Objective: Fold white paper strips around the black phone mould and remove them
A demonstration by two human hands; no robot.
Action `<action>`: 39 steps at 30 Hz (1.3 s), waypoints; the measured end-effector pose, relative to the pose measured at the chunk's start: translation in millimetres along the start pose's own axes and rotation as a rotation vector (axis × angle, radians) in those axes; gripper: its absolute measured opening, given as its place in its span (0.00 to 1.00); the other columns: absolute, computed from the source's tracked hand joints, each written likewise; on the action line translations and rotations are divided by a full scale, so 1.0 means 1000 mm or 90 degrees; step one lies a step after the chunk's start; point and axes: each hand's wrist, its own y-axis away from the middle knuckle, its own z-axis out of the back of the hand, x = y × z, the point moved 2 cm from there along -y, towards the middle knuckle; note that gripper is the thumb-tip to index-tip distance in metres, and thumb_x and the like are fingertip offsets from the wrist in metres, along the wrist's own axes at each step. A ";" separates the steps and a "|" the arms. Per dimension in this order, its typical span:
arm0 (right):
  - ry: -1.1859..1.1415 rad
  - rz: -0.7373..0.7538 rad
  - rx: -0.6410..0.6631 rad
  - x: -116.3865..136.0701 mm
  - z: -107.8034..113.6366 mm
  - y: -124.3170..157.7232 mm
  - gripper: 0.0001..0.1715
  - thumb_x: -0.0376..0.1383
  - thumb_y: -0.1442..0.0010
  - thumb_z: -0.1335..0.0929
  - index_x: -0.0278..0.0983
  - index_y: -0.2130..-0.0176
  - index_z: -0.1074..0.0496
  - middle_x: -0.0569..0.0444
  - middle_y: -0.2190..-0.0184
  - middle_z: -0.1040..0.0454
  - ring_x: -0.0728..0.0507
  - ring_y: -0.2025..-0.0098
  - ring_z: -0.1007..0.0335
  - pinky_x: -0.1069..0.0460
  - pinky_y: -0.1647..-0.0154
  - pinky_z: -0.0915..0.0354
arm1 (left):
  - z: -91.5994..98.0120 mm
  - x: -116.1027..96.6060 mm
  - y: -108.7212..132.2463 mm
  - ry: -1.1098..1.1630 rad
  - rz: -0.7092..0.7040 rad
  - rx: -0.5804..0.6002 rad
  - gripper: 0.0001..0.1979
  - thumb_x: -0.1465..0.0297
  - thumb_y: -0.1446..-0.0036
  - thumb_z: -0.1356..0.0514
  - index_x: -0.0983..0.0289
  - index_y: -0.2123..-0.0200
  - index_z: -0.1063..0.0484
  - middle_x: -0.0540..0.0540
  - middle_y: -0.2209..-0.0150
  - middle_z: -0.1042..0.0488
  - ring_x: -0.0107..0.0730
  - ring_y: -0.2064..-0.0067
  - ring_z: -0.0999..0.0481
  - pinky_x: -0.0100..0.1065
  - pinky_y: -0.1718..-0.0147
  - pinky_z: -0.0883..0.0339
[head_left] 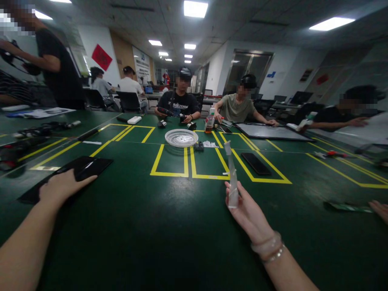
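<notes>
My left hand (59,186) lies on a glossy black flat object (95,165) at the left of the table; its kind is unclear. The thumb is stretched out to the right, and the other fingers are partly hidden. In my right hand (247,208), palm turned up, is a thin, whitish translucent strip (233,178). It stands nearly upright, its lower end between thumb and fingers and its top slightly bent. Beyond the strip, a black phone-like slab (255,163) lies inside a yellow taped box.
A white round slotted basket (181,138) and a bottle (209,122) stand mid-table. Cables and tools (18,149) lie at left; a large flat panel (273,131) is at back right. Several people sit around; another person's hand (378,210) is at the right edge.
</notes>
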 end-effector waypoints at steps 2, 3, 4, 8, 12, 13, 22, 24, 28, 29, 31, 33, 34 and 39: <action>-0.005 -0.024 0.019 0.000 0.002 -0.002 0.12 0.40 0.42 0.26 0.40 0.57 0.25 0.56 0.65 0.22 0.50 0.69 0.23 0.57 0.67 0.24 | 0.000 0.003 0.001 -0.057 0.064 -0.036 0.51 0.29 0.61 0.47 0.74 0.59 0.25 0.70 0.56 0.25 0.83 0.49 0.33 0.65 0.60 0.41; -0.008 -0.033 0.022 0.001 0.003 -0.003 0.12 0.40 0.42 0.26 0.40 0.58 0.25 0.56 0.66 0.22 0.51 0.69 0.23 0.57 0.67 0.24 | 0.001 0.003 0.002 -0.084 0.094 -0.055 0.53 0.29 0.63 0.47 0.74 0.57 0.25 0.70 0.56 0.25 0.79 0.50 0.31 0.62 0.61 0.38; -0.011 -0.040 0.023 0.001 0.003 -0.003 0.11 0.40 0.41 0.26 0.40 0.58 0.25 0.56 0.66 0.22 0.51 0.70 0.23 0.57 0.67 0.23 | 0.002 0.000 0.003 -0.096 0.107 -0.055 0.54 0.29 0.64 0.47 0.74 0.54 0.26 0.69 0.56 0.25 0.76 0.51 0.29 0.59 0.62 0.37; -0.033 -0.037 0.013 0.002 0.003 -0.003 0.10 0.39 0.41 0.27 0.39 0.58 0.25 0.56 0.66 0.22 0.50 0.70 0.23 0.57 0.67 0.23 | 0.013 -0.027 0.009 -0.112 0.130 -0.001 0.56 0.32 0.59 0.45 0.73 0.41 0.33 0.70 0.53 0.25 0.74 0.53 0.27 0.54 0.65 0.33; -0.013 -0.003 0.016 0.003 0.002 -0.003 0.11 0.40 0.40 0.28 0.39 0.57 0.25 0.55 0.63 0.21 0.49 0.68 0.23 0.56 0.66 0.23 | 0.013 -0.082 0.017 -0.094 0.001 0.049 0.52 0.36 0.51 0.44 0.71 0.36 0.38 0.71 0.47 0.29 0.70 0.48 0.29 0.55 0.55 0.32; -0.002 0.009 0.020 0.003 0.002 -0.003 0.12 0.40 0.40 0.28 0.40 0.56 0.25 0.54 0.62 0.21 0.49 0.67 0.22 0.55 0.65 0.23 | 0.009 -0.100 0.021 -0.086 -0.052 0.053 0.51 0.37 0.51 0.42 0.70 0.36 0.38 0.70 0.46 0.29 0.68 0.47 0.29 0.55 0.51 0.34; 0.054 0.081 0.000 0.002 -0.006 0.004 0.27 0.43 0.45 0.24 0.47 0.47 0.28 0.55 0.53 0.21 0.45 0.52 0.24 0.53 0.57 0.25 | -0.030 -0.256 0.124 0.098 -0.525 0.180 0.45 0.53 0.57 0.27 0.58 0.37 0.36 0.59 0.40 0.32 0.55 0.40 0.34 0.56 0.34 0.55; 0.070 0.098 -0.002 0.002 -0.009 0.006 0.30 0.45 0.47 0.24 0.46 0.45 0.28 0.55 0.52 0.21 0.45 0.49 0.26 0.53 0.54 0.26 | -0.033 -0.270 0.141 0.113 -0.577 0.209 0.45 0.55 0.57 0.27 0.58 0.37 0.36 0.59 0.40 0.33 0.54 0.39 0.34 0.57 0.34 0.56; 0.119 0.146 0.013 -0.001 -0.016 0.012 0.35 0.46 0.47 0.24 0.47 0.42 0.30 0.55 0.51 0.21 0.44 0.44 0.29 0.47 0.42 0.34 | -0.038 -0.276 0.152 0.118 -0.610 0.229 0.45 0.57 0.55 0.27 0.58 0.36 0.38 0.59 0.38 0.36 0.54 0.37 0.37 0.58 0.33 0.60; 0.142 0.165 0.021 -0.002 -0.017 0.013 0.34 0.46 0.47 0.24 0.48 0.42 0.30 0.55 0.51 0.21 0.43 0.43 0.29 0.46 0.39 0.37 | -0.040 -0.276 0.152 0.114 -0.614 0.229 0.45 0.57 0.54 0.27 0.58 0.35 0.39 0.59 0.37 0.36 0.54 0.37 0.37 0.58 0.33 0.60; 0.212 0.206 0.051 -0.005 -0.018 0.016 0.32 0.47 0.44 0.26 0.48 0.42 0.30 0.55 0.50 0.21 0.43 0.42 0.30 0.43 0.36 0.40 | -0.042 -0.274 0.151 0.094 -0.630 0.219 0.45 0.56 0.53 0.28 0.58 0.35 0.40 0.60 0.37 0.37 0.54 0.37 0.38 0.58 0.34 0.57; 0.320 0.243 0.112 -0.007 -0.021 0.020 0.28 0.47 0.41 0.28 0.49 0.42 0.30 0.54 0.48 0.23 0.42 0.42 0.31 0.42 0.36 0.41 | -0.041 -0.274 0.152 0.075 -0.669 0.170 0.44 0.54 0.53 0.28 0.60 0.36 0.38 0.61 0.37 0.38 0.54 0.37 0.37 0.58 0.35 0.52; 0.389 0.261 0.157 -0.007 -0.023 0.022 0.26 0.46 0.39 0.29 0.48 0.42 0.30 0.53 0.47 0.24 0.42 0.42 0.31 0.41 0.37 0.40 | -0.040 -0.274 0.153 0.074 -0.700 0.128 0.42 0.54 0.52 0.29 0.61 0.38 0.37 0.61 0.37 0.37 0.54 0.38 0.36 0.56 0.37 0.48; 0.866 0.365 0.456 -0.010 -0.038 0.042 0.23 0.37 0.32 0.36 0.51 0.39 0.33 0.53 0.48 0.26 0.42 0.44 0.32 0.37 0.36 0.44 | -0.022 -0.272 0.172 0.124 -0.898 -0.166 0.14 0.65 0.40 0.36 0.63 0.52 0.28 0.56 0.55 0.25 0.40 0.54 0.25 0.42 0.51 0.34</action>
